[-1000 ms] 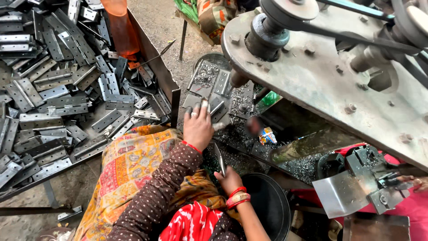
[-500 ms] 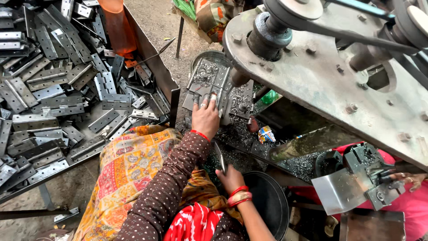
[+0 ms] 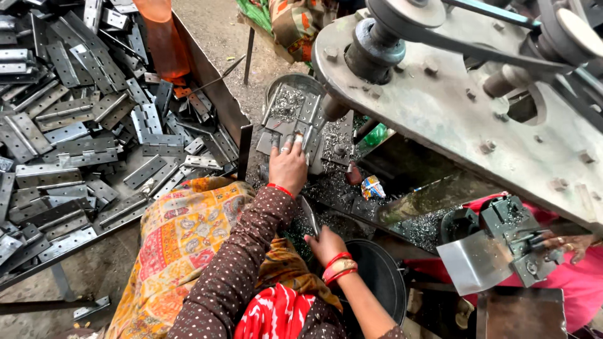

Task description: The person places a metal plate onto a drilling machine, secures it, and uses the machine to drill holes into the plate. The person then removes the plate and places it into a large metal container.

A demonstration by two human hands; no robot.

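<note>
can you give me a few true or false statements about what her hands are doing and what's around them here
1. The left hand rests on flat metal hinge plates in a round pan. True.
2. The right hand holds a thin metal piece. True.
3. The big pile of hinge plates lies to the person's right. False: it fills the tray on the left.
4. Both hands are inside the black tub. False: only the right hand is over its rim; the left is out at the pan.
5. Red bangles sit on the right wrist. True.
6. The pan is empty. False: it holds plates and metal shavings.
</note>
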